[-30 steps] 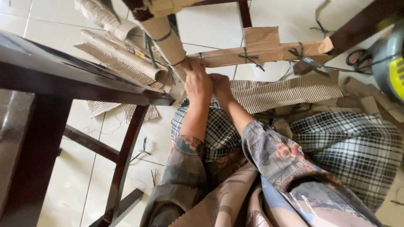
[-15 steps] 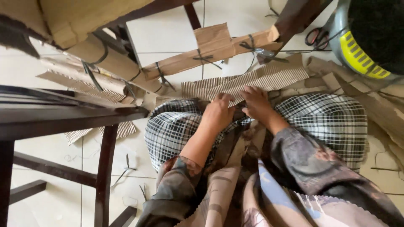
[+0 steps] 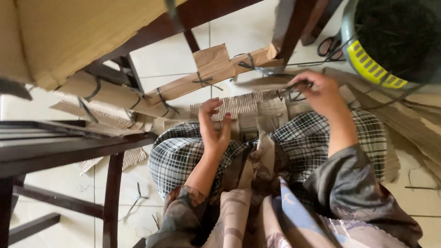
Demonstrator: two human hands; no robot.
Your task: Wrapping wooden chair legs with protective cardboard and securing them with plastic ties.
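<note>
- Cardboard strip [image 3: 243, 106], brown and ridged, lies across the checked lap [image 3: 183, 156], at 12 o'clock from the knees.
- Left hand [image 3: 215, 131] hovers over it, fingers loose, holding nothing.
- Right hand [image 3: 324, 94], at 2 o'clock, pinches a flat cardboard piece [image 3: 264, 82] with a dark tie.
- Tied bundles [image 3: 202, 78] lie farther out at 11 o'clock, so some look done; loose pieces remain.

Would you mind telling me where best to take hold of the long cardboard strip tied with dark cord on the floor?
Probably grip the cardboard strip on a bare stretch between two cord ties, coming from above with fingers across its narrow width. It lies flat on the tiled floor, slanting, so its long edges are open; its far end runs behind a dark chair leg.
</note>
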